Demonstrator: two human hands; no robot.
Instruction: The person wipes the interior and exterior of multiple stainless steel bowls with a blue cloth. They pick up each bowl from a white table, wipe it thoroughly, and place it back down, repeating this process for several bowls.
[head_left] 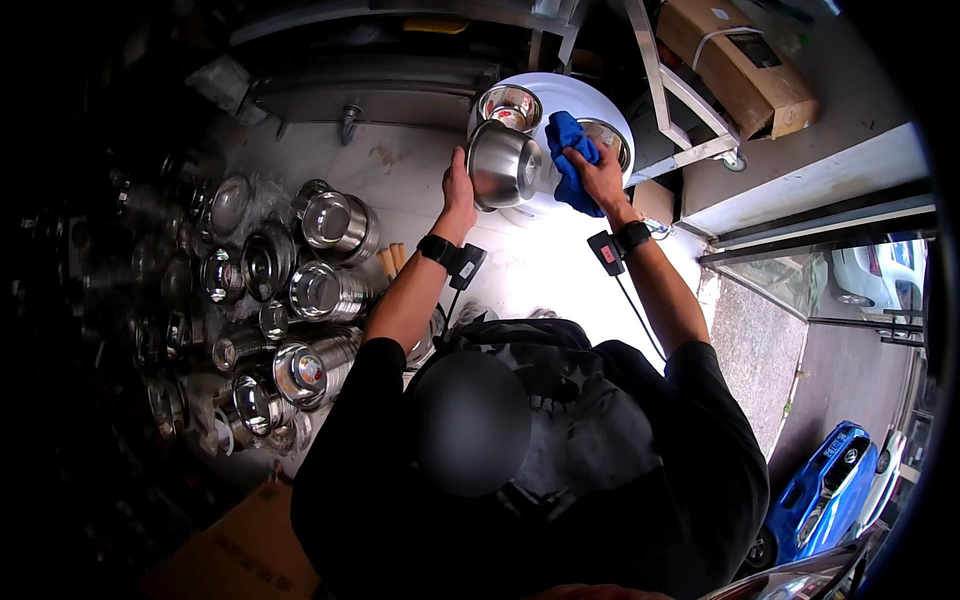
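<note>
My left hand (pixel 458 192) grips a brushed steel bowl (pixel 500 170) by its left side; the bowl is tipped over, with its outer wall and base toward the right. The fingers are mostly hidden behind it. In my right hand (pixel 602 182) is a bunched blue cloth (pixel 570 165), held to the right of the bowl and apart from it. Just beyond the cloth, a second steel bowl (pixel 618 140) is partly covered by my right hand. A third shiny bowl (pixel 512 104) with a red pattern lies behind the held one. These are at a round white tabletop (pixel 565 88).
Many stacked steel bowls and pots (pixel 335 225) crowd the floor to my left, some in plastic wrap. A metal frame on a caster (pixel 690 155) and a cardboard box (pixel 745 65) stand at the far right. A glass door edge (pixel 770 270) lies on the right, with parked cars outside.
</note>
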